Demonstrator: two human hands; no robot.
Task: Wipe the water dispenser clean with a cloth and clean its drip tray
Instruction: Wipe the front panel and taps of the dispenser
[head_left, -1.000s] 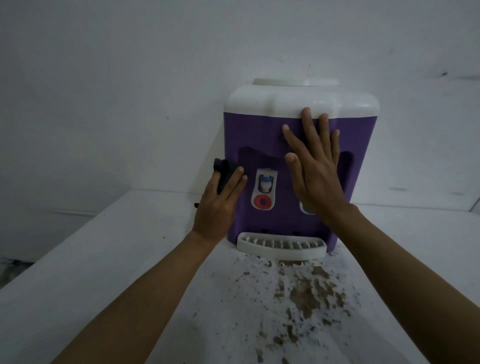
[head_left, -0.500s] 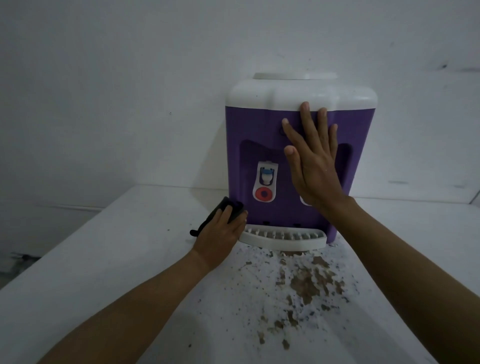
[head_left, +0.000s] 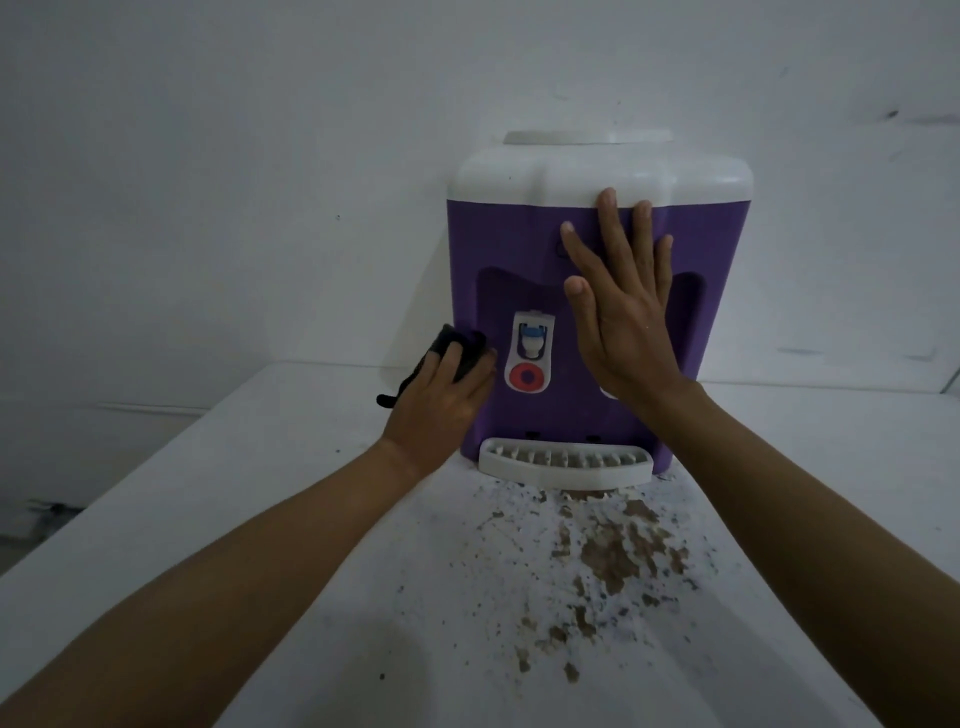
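A purple water dispenser with a white top stands on a white table against the wall. Its white slotted drip tray sticks out at the bottom front. My left hand presses a dark cloth against the dispenser's left front edge, about level with the tap. My right hand lies flat with fingers spread on the front panel, fingertips reaching the white top. It hides the right tap.
The white table has a patch of brown chipped stains in front of the drip tray. A white wall stands right behind the dispenser. The table's left edge drops off to a darker floor.
My left hand with the cloth went down the dispenser's left edge to near the tray, then came back up to tap height. My right hand stayed flat on the front.
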